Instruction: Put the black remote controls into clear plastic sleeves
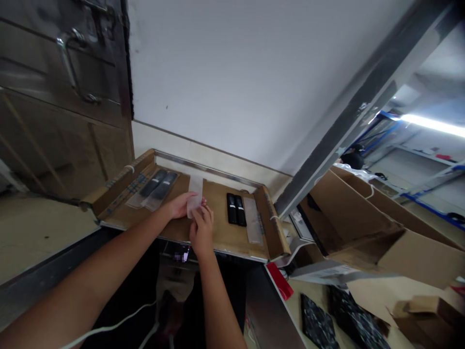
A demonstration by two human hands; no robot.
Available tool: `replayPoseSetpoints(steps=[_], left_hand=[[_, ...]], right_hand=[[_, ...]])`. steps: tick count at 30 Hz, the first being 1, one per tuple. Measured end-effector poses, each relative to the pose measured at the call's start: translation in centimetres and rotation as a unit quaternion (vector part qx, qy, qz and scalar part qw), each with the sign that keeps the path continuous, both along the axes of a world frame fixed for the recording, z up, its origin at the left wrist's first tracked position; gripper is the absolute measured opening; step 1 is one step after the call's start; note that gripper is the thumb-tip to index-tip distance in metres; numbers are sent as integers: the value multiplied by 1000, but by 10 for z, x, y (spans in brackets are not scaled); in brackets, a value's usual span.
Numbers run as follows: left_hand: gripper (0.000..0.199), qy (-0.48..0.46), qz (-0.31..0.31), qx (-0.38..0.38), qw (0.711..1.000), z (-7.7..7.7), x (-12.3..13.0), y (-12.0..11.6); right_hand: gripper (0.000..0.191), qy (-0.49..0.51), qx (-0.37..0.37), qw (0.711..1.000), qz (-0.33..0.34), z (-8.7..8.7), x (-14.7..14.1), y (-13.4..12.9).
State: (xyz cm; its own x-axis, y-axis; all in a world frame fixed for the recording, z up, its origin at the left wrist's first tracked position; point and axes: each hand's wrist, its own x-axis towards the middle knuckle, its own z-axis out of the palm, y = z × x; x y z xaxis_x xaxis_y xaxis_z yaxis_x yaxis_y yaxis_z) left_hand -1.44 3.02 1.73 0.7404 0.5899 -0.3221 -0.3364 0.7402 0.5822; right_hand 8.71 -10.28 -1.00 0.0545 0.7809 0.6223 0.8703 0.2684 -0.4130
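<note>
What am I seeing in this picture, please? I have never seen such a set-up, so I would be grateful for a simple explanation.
There is no robot here: a person works with two bare hands. The single picture comes from a camera worn on that person's head, looking forward and down, so the forearms enter from below.

In front is a cardboard-covered surface with raised sides. The left hand holds a translucent sleeve, and the fingers of the right hand touch its lower part.

To the left lie two dark items in sleeves. To the right lie two black items side by side, next to a flat translucent piece. What these items are, I cannot tell.
</note>
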Motion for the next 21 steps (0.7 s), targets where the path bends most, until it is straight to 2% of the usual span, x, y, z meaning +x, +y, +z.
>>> replayPoseSetpoints(steps=[2, 4, 6, 8, 14, 21], left_hand=[[23, -13, 26, 0, 1000, 1, 4, 3], [21, -24, 63, 10, 998, 0, 7, 5], [21, -31, 86, 20, 996, -2, 9, 7], [19, -37, 80, 23, 996, -4, 10, 8], [16, -32, 68, 33, 997, -4, 9, 5], [18, -39, 69, 24, 997, -5, 10, 5]], right_hand=[[60, 4, -13, 998, -54, 2, 13, -4], [65, 18, -33, 985, -168, 5, 27, -6], [60, 21, -63, 960, -273, 7, 42, -6], [52, -2, -96, 942, -321, 9, 56, -3], [40, -76, -125, 914, -378, 11, 79, 17], [40, -86, -178, 913, -357, 12, 78, 23]])
